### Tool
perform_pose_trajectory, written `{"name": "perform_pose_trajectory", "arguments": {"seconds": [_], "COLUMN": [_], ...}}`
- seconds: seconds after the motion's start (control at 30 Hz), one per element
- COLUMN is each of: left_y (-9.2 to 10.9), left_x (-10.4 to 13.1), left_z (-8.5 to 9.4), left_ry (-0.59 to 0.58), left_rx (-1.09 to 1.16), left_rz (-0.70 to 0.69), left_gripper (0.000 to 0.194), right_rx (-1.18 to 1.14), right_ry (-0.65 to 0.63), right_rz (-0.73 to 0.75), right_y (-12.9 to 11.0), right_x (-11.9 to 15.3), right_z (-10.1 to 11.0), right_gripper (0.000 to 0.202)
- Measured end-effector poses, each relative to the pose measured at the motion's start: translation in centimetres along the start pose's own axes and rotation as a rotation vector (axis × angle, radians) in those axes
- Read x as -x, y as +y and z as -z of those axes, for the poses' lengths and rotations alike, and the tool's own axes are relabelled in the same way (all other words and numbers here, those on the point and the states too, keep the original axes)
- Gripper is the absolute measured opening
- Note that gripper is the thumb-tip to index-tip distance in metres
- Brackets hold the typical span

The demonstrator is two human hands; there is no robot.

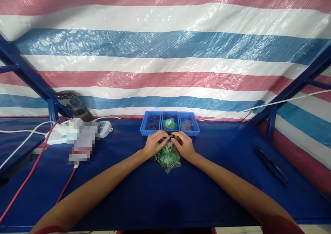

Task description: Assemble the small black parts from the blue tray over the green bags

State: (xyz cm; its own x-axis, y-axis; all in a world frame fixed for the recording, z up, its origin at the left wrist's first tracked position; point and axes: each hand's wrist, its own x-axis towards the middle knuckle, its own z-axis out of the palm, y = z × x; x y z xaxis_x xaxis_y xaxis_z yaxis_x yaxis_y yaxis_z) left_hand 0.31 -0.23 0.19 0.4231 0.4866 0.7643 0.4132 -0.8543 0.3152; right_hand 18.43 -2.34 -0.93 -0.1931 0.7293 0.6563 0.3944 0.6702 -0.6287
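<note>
In the mid. of the blue tabletop [219,192], just on the near side of three blue bins, a small dark part [171,136] is up btwn the two hands. L hand [156,143] and R hand [184,145] each have thumb + fingers pinched on it, tips nearly meeting. Its long side seems to run L to R, approx., but it's too small & covered to be sure; can't tell which end is the front.

Under the hands is a pile of green packs [168,159], one corner pointing at the person. The L bin [152,114], mid. bin [170,114] and R bin [187,115] stand side by side; their near edges are close to the fingers, so there's little room that way. Wide room on the R, up to a thin dark thing [271,166], & also toward the near edge.
</note>
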Motion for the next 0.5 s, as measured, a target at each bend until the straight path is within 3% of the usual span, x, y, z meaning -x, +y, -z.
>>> {"name": "perform_pose_trajectory", "arguments": {"seconds": [0.5], "left_y": [-0.1], "left_x": [0.1], "left_z": [-0.04], "left_ry": [0.001], "left_rx": [-0.007], "left_rz": [0.008], "left_gripper": [0.009], "right_rx": [0.001], "right_ry": [0.007], "right_rz": [0.001], "right_y": [-0.2], "right_x": [-0.1], "right_z": [0.02], "right_gripper": [0.018]}}
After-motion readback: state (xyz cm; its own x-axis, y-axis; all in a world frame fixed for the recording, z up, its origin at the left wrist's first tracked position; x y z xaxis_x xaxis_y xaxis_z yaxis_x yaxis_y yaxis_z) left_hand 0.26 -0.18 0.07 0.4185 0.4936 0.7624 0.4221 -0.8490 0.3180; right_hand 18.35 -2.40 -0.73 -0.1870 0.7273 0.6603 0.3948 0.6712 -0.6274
